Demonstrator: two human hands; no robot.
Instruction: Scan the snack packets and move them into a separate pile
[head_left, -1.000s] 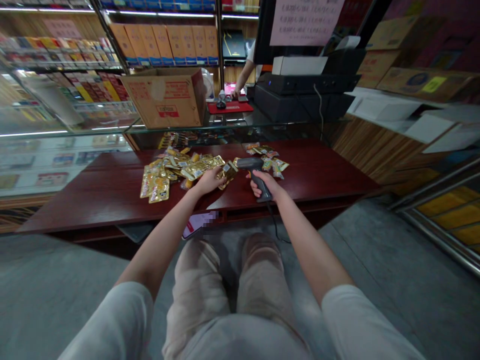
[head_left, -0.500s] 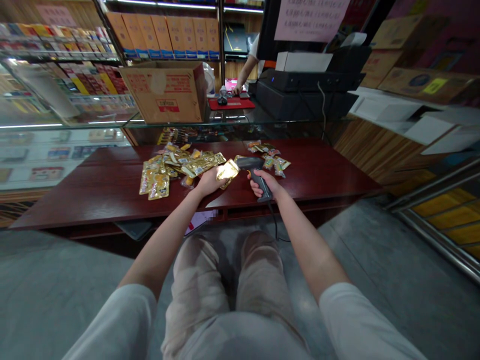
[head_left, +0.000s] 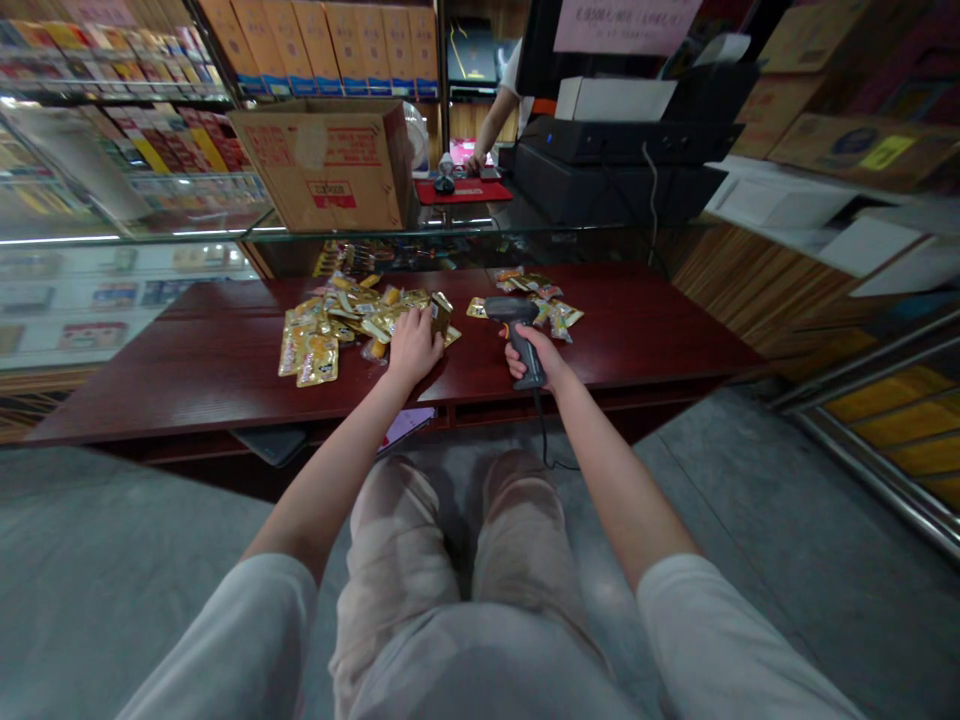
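In the head view my right hand [head_left: 534,358] is wrapped round the grip of a dark barcode scanner [head_left: 511,310], its head pointing left above the table. My left hand [head_left: 416,348] is closed at the right side of a pile of gold foil snack packets [head_left: 319,340]. A gold snack packet [head_left: 442,308] tilts up at its fingertips, partly covered by the hand. Just left of the scanner's head lies a single gold packet [head_left: 476,307]. Beyond the scanner, a smaller group of packets [head_left: 555,315] lies on the table.
The dark red table [head_left: 217,340] stands against a glass counter carrying a cardboard box [head_left: 322,165] and black till equipment [head_left: 600,190]. Behind the counter another person's arm [head_left: 495,130] rests near a red mat [head_left: 465,192]. A cable [head_left: 546,430] hangs from the scanner. A phone [head_left: 405,425] sits below the tabletop.
My left hand has moved left, from in front of the scanner to the pile, and the bright light on its packet is gone. The scanner has barely moved.
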